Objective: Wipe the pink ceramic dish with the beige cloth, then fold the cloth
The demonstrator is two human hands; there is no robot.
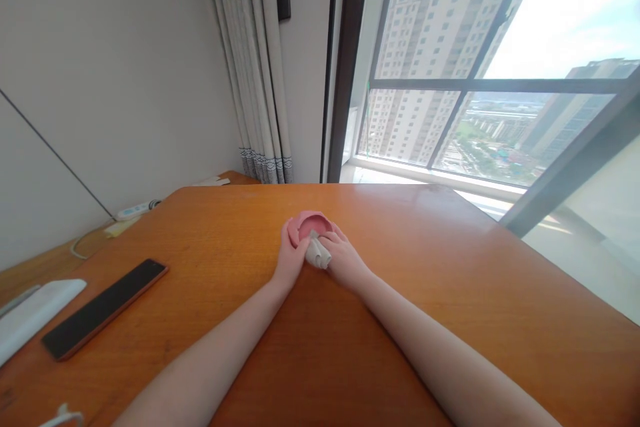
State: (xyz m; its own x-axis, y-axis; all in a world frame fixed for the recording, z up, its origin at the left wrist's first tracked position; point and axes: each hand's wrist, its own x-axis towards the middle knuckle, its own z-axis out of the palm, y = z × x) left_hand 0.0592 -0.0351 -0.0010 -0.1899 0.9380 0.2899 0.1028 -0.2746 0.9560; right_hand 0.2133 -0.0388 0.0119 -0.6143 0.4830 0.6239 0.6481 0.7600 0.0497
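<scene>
A pink, hollow, bowl-like object [313,221] is at the middle of the wooden table, its opening tilted toward me. My left hand [291,250] grips its left side, with the fingers wrapped round the outer wall. A pale grey-white cloth or tissue [318,255], crumpled, hangs over the near rim. My right hand [344,257] is closed on this cloth at the right side of the pink object, the fingers bent over the rim. Parts of both hands' fingers are hidden behind the pink object and the cloth.
On the wooden table [240,227], a dark phone [105,307] lies at the left beside a white flat object [40,310]. A power strip [137,209] and cables sit along the wall. Behind the table are a curtain [260,80] and a large window [470,83].
</scene>
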